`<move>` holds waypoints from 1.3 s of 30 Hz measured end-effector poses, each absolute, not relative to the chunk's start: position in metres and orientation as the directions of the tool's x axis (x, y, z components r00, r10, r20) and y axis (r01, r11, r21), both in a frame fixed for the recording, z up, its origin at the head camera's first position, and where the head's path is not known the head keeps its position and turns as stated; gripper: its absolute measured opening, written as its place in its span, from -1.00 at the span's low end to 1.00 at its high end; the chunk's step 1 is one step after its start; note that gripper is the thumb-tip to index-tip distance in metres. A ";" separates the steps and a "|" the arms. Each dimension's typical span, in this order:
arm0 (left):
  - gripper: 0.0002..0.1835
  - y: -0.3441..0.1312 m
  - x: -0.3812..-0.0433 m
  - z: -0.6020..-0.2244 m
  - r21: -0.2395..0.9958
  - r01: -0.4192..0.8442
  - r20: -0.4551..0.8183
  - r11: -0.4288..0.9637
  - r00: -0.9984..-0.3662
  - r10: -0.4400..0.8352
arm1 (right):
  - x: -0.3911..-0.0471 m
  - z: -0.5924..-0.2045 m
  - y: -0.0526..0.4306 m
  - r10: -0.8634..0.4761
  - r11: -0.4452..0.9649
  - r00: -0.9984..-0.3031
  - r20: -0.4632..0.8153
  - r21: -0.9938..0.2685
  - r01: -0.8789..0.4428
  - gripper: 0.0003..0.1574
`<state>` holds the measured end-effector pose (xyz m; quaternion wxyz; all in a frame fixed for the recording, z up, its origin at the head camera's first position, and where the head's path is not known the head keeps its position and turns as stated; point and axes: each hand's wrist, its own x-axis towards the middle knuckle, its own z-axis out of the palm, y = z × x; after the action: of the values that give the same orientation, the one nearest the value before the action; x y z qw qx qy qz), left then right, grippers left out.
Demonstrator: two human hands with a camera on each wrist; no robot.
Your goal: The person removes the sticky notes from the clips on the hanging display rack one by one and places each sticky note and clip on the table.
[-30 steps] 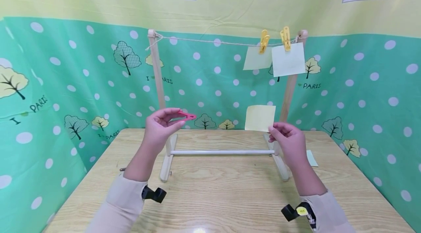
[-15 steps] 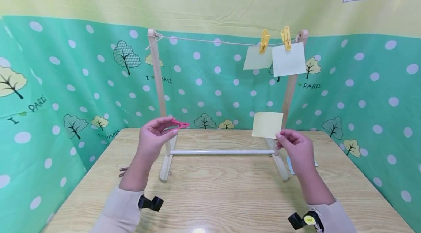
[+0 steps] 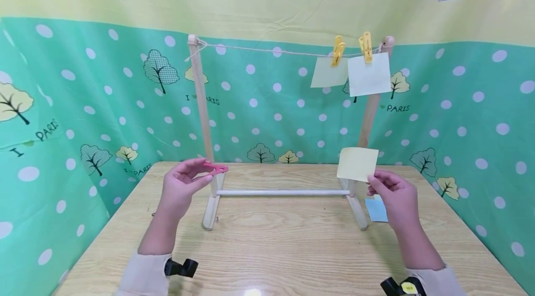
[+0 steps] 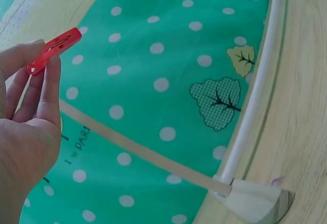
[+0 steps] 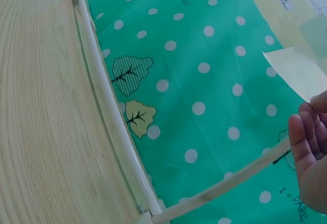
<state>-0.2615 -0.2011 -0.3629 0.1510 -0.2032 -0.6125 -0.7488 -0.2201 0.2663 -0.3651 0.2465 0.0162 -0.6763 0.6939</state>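
Note:
A pink-red clothespin [image 3: 217, 169] is pinched between the thumb and fingers of my left hand [image 3: 181, 187], in front of the rack's left post. In the left wrist view the clothespin [image 4: 55, 50] points up and away from the hand. My right hand [image 3: 394, 196] pinches a pale yellow paper square [image 3: 357, 164] by its lower right corner, near the right post. The right wrist view shows only part of that paper square [image 5: 299, 71]. Above, a pale green paper [image 3: 329, 73] and a white paper [image 3: 369, 75] hang from a string [image 3: 267, 49] under yellow clothespins [image 3: 338, 52].
The wooden rack has a left post [image 3: 201, 101], a right post [image 3: 369, 119] and a white crossbar [image 3: 284, 192] low over the wooden table [image 3: 271, 245]. A blue paper [image 3: 377, 210] lies by the right foot. A patterned curtain [image 3: 276, 115] stands behind.
Both hands have sunk and drawn apart: the left one leftward with its clothespin, the right one rightward with the yellow paper. More of the blue paper on the table shows now.

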 end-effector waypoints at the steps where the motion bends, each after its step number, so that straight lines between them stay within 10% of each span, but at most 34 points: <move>1: -0.57 -0.203 -0.261 -0.364 0.855 0.475 0.491 -0.209 -0.871 0.027 | -0.219 -0.366 0.269 0.329 0.039 -0.876 0.353 -0.932 -0.361 -0.82; 39: -0.55 -0.271 -0.240 -0.397 0.967 0.235 0.225 -0.097 -0.969 -0.105 | -0.203 -0.397 0.333 0.384 0.062 -0.889 0.250 -0.967 -0.245 -0.91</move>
<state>-0.2400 -0.2715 -0.3970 0.1151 -0.0492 -0.6621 -0.7388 -0.2032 0.3333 -0.3974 0.2303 -0.0501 -0.6914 0.6829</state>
